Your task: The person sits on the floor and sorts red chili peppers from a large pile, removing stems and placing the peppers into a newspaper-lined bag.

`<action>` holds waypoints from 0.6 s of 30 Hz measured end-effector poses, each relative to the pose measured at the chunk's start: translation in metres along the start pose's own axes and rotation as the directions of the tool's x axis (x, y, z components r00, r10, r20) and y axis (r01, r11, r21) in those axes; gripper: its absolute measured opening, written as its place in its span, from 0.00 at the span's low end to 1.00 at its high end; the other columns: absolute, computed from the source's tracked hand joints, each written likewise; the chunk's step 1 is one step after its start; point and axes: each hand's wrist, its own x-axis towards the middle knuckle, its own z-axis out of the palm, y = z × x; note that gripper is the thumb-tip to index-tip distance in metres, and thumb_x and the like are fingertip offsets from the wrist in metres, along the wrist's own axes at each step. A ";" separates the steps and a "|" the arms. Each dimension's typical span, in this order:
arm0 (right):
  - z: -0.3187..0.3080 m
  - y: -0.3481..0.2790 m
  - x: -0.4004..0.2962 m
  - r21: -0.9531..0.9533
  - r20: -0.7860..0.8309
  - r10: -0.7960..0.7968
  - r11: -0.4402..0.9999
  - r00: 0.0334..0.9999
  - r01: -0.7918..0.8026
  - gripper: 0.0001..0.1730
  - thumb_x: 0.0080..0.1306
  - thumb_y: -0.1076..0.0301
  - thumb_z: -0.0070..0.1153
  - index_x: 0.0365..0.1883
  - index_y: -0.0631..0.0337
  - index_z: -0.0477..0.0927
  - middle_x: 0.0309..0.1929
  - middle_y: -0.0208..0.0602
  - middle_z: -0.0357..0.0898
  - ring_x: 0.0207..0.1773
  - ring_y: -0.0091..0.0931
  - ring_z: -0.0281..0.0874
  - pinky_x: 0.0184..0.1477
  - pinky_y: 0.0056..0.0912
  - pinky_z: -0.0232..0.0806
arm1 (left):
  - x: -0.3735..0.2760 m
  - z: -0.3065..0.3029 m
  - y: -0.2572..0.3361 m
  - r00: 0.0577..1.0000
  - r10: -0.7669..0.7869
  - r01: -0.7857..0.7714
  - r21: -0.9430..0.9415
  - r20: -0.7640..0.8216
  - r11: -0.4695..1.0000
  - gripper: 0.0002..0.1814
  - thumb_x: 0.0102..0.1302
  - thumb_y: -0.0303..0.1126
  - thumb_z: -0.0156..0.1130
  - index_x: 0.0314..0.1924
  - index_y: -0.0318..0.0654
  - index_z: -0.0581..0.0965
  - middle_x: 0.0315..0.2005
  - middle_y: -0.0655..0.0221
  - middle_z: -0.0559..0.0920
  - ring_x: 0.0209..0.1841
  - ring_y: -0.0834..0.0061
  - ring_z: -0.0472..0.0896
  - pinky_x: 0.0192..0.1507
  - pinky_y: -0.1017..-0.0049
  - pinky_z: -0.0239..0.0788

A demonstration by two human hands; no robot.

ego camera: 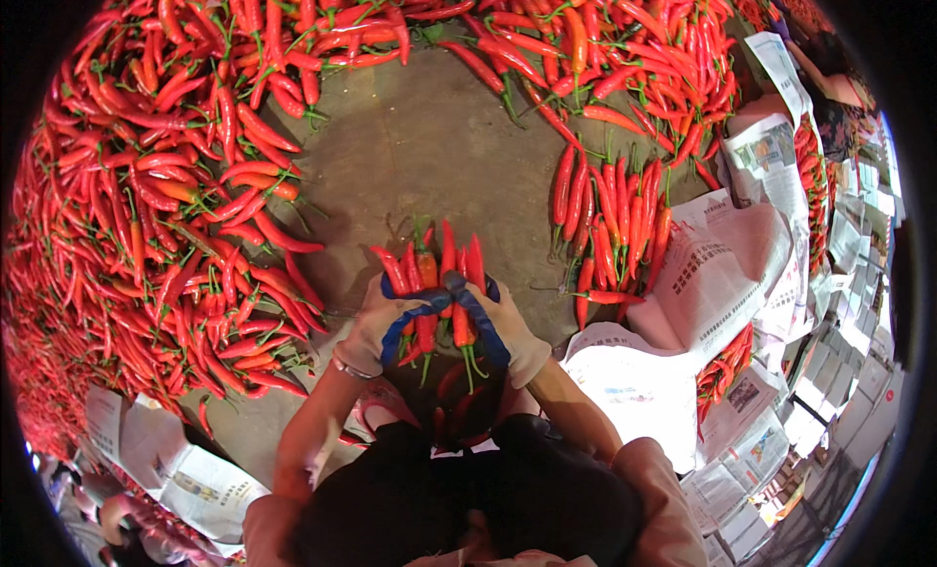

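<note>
A bunch of red chili peppers (426, 270) is held between my two hands in front of my body, some tips and some green stems pointing away from me. My left hand (392, 318), in a white glove with blue-coated fingers, grips the bunch from the left. From the right my right hand (498, 318), gloved the same way, grips it too. The thumbs meet on top of the peppers. Fingers underneath are partly hidden. To the right of my hands, a group of chilies (615, 216) lies on the floor, many side by side.
A large heap of chilies (146, 164) curves along the left and far side, with another heap (659, 47) at the far right. Brown floor (424, 142) lies between. Newspaper sheets (714, 274) and boxes (867, 413) are on the right. Other people (834, 91) appear at the edges.
</note>
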 end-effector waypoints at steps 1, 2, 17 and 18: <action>-0.001 -0.016 -0.008 0.080 0.155 -0.092 0.994 0.984 0.080 0.22 0.66 0.56 0.57 0.49 0.65 0.76 0.36 0.29 0.77 0.36 0.16 0.68 0.39 0.20 0.62 | -0.002 0.001 0.004 1.000 -0.009 0.009 0.076 0.008 0.997 0.15 0.54 0.21 0.66 0.44 0.31 0.78 0.35 0.67 0.83 0.35 0.79 0.81 0.39 0.78 0.73; -0.004 -0.022 -0.012 0.079 0.138 -0.061 0.996 0.989 0.051 0.21 0.66 0.57 0.57 0.49 0.64 0.76 0.36 0.30 0.77 0.36 0.17 0.69 0.40 0.21 0.63 | -0.002 0.003 0.008 1.000 -0.019 0.016 0.152 0.015 0.988 0.15 0.55 0.21 0.66 0.44 0.31 0.78 0.35 0.67 0.83 0.35 0.79 0.81 0.38 0.78 0.73; -0.363 0.019 -0.284 0.232 -0.781 -0.237 0.749 0.578 0.621 0.23 0.69 0.55 0.47 0.57 0.59 0.72 0.48 0.37 0.76 0.45 0.26 0.74 0.49 0.28 0.64 | -0.059 0.442 -0.047 0.602 0.233 -0.750 0.442 0.763 0.491 0.57 0.42 0.45 0.72 0.67 0.29 0.51 0.54 0.44 0.69 0.54 0.55 0.73 0.56 0.61 0.65; -0.386 0.029 -0.301 0.232 -0.800 -0.190 0.777 0.569 0.585 0.24 0.69 0.54 0.47 0.57 0.59 0.72 0.49 0.37 0.76 0.46 0.26 0.74 0.50 0.29 0.64 | -0.063 0.443 -0.056 0.621 0.259 -0.744 0.452 0.740 0.493 0.55 0.42 0.46 0.71 0.66 0.29 0.54 0.54 0.44 0.69 0.53 0.54 0.74 0.55 0.60 0.66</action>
